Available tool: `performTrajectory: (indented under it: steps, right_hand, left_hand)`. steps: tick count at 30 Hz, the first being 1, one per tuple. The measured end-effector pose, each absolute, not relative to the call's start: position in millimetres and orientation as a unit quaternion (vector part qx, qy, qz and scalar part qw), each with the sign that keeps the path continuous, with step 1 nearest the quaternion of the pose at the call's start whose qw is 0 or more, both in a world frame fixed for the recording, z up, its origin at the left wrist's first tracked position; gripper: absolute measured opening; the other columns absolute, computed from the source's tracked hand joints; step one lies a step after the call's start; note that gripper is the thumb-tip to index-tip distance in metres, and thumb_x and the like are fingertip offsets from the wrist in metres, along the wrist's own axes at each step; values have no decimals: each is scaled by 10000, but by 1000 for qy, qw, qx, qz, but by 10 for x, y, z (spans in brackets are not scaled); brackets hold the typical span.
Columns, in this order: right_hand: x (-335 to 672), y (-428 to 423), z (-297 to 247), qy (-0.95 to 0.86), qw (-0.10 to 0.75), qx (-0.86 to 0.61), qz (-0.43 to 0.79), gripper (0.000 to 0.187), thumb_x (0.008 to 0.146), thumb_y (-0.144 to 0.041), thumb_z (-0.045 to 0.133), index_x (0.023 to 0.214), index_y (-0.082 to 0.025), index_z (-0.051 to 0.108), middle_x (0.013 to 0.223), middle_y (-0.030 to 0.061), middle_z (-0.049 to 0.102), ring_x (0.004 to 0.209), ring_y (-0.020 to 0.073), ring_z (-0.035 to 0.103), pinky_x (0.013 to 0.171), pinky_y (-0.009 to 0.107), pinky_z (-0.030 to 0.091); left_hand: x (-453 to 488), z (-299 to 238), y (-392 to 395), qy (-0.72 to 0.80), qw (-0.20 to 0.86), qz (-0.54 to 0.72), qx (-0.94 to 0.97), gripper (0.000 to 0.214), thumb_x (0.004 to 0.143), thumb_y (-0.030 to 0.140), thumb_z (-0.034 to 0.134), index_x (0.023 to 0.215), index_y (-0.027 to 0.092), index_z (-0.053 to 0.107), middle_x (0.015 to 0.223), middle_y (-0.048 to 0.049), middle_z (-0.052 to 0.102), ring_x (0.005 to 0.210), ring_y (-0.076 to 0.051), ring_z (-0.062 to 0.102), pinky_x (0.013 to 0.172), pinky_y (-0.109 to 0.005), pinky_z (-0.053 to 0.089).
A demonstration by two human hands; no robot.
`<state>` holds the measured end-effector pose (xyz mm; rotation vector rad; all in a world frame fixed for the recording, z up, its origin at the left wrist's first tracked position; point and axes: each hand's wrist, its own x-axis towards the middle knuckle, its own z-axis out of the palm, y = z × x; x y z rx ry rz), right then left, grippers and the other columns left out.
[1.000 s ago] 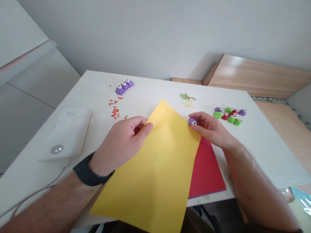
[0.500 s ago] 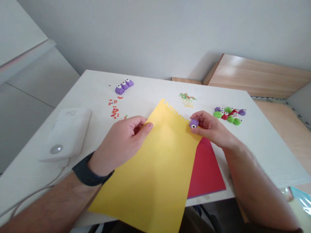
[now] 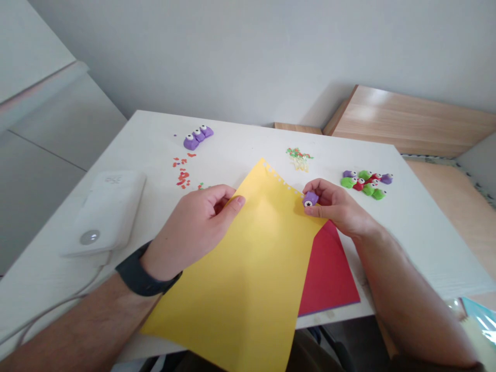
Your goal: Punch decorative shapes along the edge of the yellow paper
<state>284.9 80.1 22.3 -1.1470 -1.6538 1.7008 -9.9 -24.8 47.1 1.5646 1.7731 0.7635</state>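
The right hand point(image 3: 337, 209), its fingers point(image 3: 323, 188) pinched on a purple star punch point(image 3: 310, 199), has moved further along the notched edge of the yellow paper point(image 3: 248, 284); the left hand point(image 3: 191, 230) grips the sheet.

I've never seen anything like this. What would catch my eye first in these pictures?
The big yellow paper sheet stands out most, lying across the middle of the white table over a red sheet, with tiny notches along its top edge. The right hand pinches a small purple star-marked piece at that edge, while the left hand is at the sheet's left edge. Far right, googly-eyed figures cluster in purple, green and red.
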Motion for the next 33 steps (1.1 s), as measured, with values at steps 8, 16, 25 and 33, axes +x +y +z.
performTrajectory:
  steps: [8,16,25,33]
  right_hand:
    - [2828,798,221,-594,248,-425,636,459,670,-294,935,1005,-225,629,873,-6,629,768,152,580,690,288,476]
    - [2815,762,255,-578,239,-422,656,429,676,-268,935,984,-216,641,849,-10,636,737,138,577,673,278,461]
    - [2814,774,239,-576,235,-413,665,420,696,-250,929,1010,-209,652,889,-7,642,785,140,585,719,277,469]
    - [2892,778,234,-572,239,-378,687,393,764,-215,899,1080,-227,666,929,-5,647,820,137,601,737,264,467]
  left_hand:
    - [-89,458,-243,676,324,287,596,342,981,516,576,851,218,681,662,39,645,587,-152,554,556,-287,360]
    - [-93,454,-238,679,323,282,596,321,983,508,586,859,229,685,661,54,641,588,-139,548,566,-286,363]
    - [-103,455,-246,684,323,276,593,331,974,521,588,861,228,691,652,54,635,589,-139,547,561,-289,359]
    - [-98,458,-250,680,316,283,599,319,985,497,584,864,223,694,661,57,634,582,-132,538,557,-284,361]
